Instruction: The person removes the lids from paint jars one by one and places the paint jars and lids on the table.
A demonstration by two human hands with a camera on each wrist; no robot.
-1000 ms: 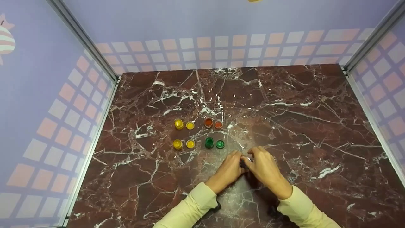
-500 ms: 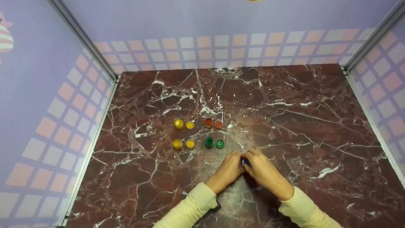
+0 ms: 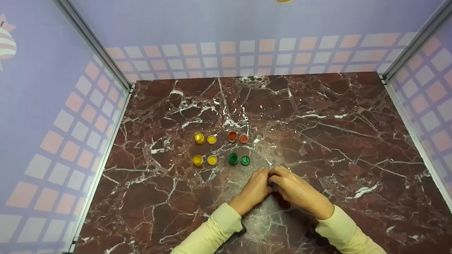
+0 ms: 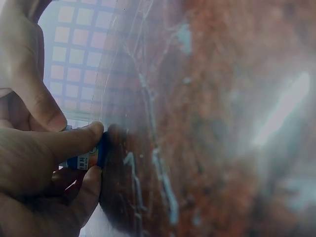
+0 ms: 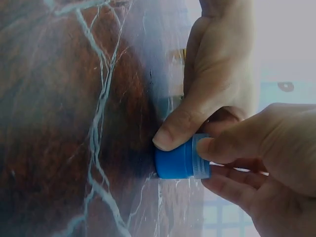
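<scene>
A small blue paint jar [image 5: 173, 162] stands on the marble table, capped with a clear ridged lid [image 5: 200, 167]. My left hand [image 3: 253, 188] grips its body between thumb and fingers, low near the table; in the left wrist view, part of a printed label [image 4: 85, 161] shows between those fingers. From the other side my right hand [image 3: 295, 188] pinches the lid with thumb and curled fingers, as the right wrist view shows. In the head view both hands meet and cover nearly all of the jar.
Beyond my hands stand open paint jars, each with its lid beside it: two yellow jars [image 3: 198, 161], an orange-red jar [image 3: 232, 137] and a green jar [image 3: 233, 158]. The green lid [image 3: 245, 160] lies closest to my left hand. Patterned panels [image 3: 226, 38] border the table.
My right hand's fingers, lifted and spread a second ago, have come down onto the jar's lid. Its wrist has since swung slightly rightward. My left hand has stayed in place.
</scene>
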